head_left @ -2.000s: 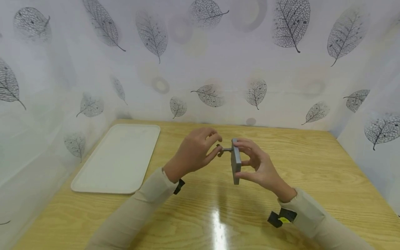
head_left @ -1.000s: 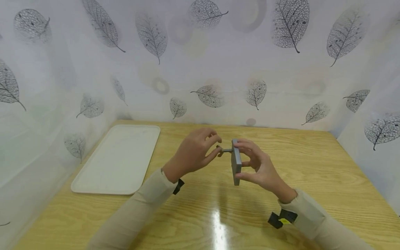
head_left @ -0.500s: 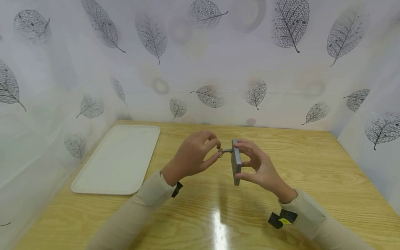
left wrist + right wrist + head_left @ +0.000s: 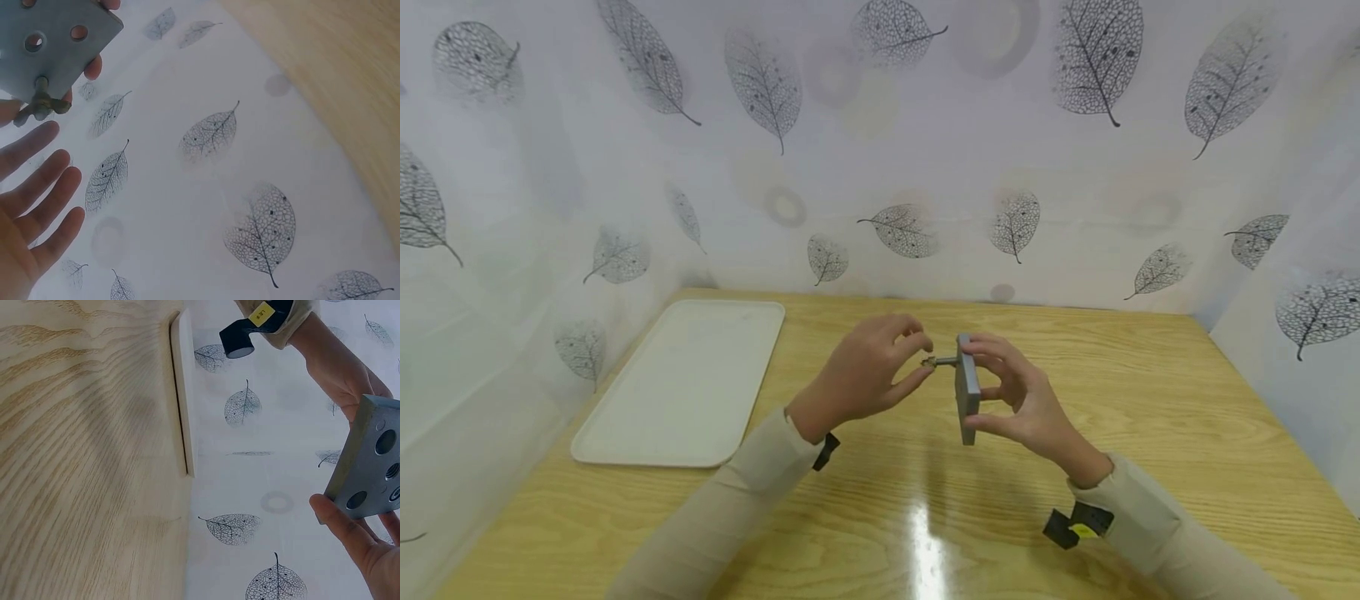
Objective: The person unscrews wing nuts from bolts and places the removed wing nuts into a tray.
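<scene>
My right hand grips a thick grey metal plate by its edges, held upright above the table. In the right wrist view the plate shows several round holes, at least one threaded. From its left face a thin bolt sticks out sideways, with a brass-coloured wing nut at its end. My left hand is at that wing nut. Its thumb touches one wing, while the index fingertip stays slightly apart. The other left fingers are spread loosely.
A white tray lies at the left of the wood-grain table. A leaf-patterned sheet hangs behind the table and along both sides. Black camera straps sit on both wrists.
The wing nut has turned on the bolt's axis as the left thumb and index moved at it. The left hand has dropped slightly. The right hand and plate have stayed in place.
</scene>
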### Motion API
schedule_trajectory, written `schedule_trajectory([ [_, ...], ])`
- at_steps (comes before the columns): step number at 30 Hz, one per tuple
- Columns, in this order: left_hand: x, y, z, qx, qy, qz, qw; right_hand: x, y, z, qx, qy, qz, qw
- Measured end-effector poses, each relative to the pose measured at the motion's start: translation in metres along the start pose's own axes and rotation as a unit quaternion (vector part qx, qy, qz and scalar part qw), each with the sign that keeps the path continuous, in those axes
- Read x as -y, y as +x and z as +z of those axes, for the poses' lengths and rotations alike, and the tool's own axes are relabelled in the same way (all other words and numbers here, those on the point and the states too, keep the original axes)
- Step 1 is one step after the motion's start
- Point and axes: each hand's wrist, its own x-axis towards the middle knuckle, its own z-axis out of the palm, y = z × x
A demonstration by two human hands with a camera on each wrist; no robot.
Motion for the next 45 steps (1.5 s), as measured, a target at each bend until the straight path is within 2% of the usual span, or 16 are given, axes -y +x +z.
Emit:
schedule_trajectory([
  [10, 0.004, 0.006, -0.002, 0.002, 0.013, -0.021, 0.9997, 0.0, 0.001, 0.0, -0.003, -0.004, -0.003, 1.0],
  [18, 0.005, 0.001, -0.002, -0.052, 0.005, 0.01, 0.9986, 0.0, 0.003, -0.001, -0.002, -0.006, -0.001, 1.0],
  [21, 0.005, -0.001, -0.002, -0.046, 0.0, 0.02, 0.9988, 0.0, 0.003, -0.001, -0.001, -0.004, 0.0, 1.0],
  [30, 0.003, -0.004, 0.0, 0.006, -0.012, 0.023, 0.9996, 0.001, 0.003, 0.0, 0.0, -0.002, -0.003, 1.0],
  [36, 0.003, 0.0, 0.001, -0.001, 0.004, 0.019, 0.9998, 0.001, 0.002, 0.0, 0.001, 0.001, -0.008, 1.0],
  [45, 0.002, 0.004, -0.001, -0.01, 0.039, -0.021, 0.999, 0.0, 0.0, 0.0, -0.001, 0.0, -0.006, 1.0],
])
